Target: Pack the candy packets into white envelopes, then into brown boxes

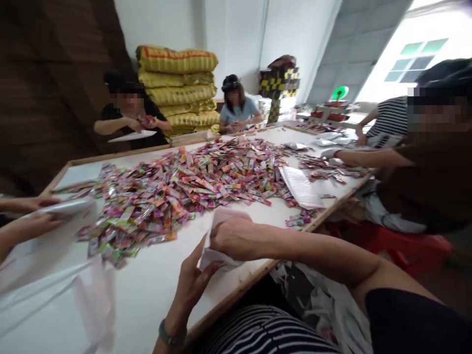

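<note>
A pale pinkish-white bag (pixel 229 215) is between my hands, just over the table's near edge. My left hand (pixel 195 273), with a band on its wrist, grips the bag's lower side between thumb and fingers. Curled against the bag's opening is my right hand (pixel 236 238); its fingertips are hidden, and whatever they hold cannot be made out. Beyond both hands spreads a large heap of small colourful sachets (pixel 199 182) in pink, purple, orange and green. A smaller cluster of sachets (pixel 300 220) lies to the right of my hands.
The white table (pixel 147 285) has a raised wooden rim. A flat white bag (pixel 303 188) lies to the right. Another person's hands (pixel 35 221) hold a white bag at left. More people sit around the table. Yellow sacks (pixel 177 88) are stacked behind; a red stool (pixel 409 246) stands right.
</note>
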Tool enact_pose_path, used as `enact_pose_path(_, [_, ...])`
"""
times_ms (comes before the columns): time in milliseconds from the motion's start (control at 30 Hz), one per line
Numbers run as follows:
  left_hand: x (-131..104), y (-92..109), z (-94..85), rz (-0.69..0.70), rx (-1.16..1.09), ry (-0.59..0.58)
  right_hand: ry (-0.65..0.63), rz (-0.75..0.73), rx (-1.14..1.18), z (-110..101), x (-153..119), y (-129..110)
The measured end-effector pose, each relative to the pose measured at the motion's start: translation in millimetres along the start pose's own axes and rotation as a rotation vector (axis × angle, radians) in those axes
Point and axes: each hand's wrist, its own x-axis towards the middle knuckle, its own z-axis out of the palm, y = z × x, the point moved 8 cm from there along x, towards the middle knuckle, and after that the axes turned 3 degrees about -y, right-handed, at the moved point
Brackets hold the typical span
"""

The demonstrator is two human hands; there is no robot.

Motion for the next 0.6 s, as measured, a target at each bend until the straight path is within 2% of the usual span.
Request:
enact_pose_path(33, [1.4,-3.9,-0.6,-0.007,0.015,0.002,0.118,0.019,0.036,-15.7,-11.2,1.1])
enact_pose_path(100, [4.0,-10.1,-2.6,-0.019,0.022,0.021,0.445,0.147,0.153,-39.2,-42.2,16.5])
enact_pose_path(133, [5.5,-11.6,-3.1,-0.020,0.014,0.029,0.593,0.239,0.239,-39.8,-59.6,30.6])
enact_pose_path(167, [7.3,-11.7,-3.4,-0.018,0.001,0.038,0.687,0.324,0.356,-30.5,-73.7,46.9])
enact_pose_path(200, [9.3,-10.4,-3.3,-0.015,-0.010,0.043,0.721,0.388,0.506,-13.2,-82.2,63.3])
enact_pose_path(300, [15.4,2.2,-2.0,-0.007,0.001,0.055,0.629,0.432,1.029,50.3,-76.9,94.2])
enact_pose_path(367, [16.3,15.3,-5.7,-0.027,0.025,0.114,0.615,0.371,1.285,67.4,-65.9,94.9])
enact_pose_path(433, [11.7,30.7,-12.1,-0.066,-0.016,0.204,0.626,0.273,1.414,59.8,-58.9,85.3])
enact_pose_path(500, [1.9,47.2,-17.3,-0.112,-0.109,0.281,0.591,0.222,1.425,44.0,-57.5,73.1])
enact_pose_path(600, [-16.4,62.9,-19.6,-0.205,-0.217,0.349,0.575,0.362,1.350,35.6,-65.7,67.4])
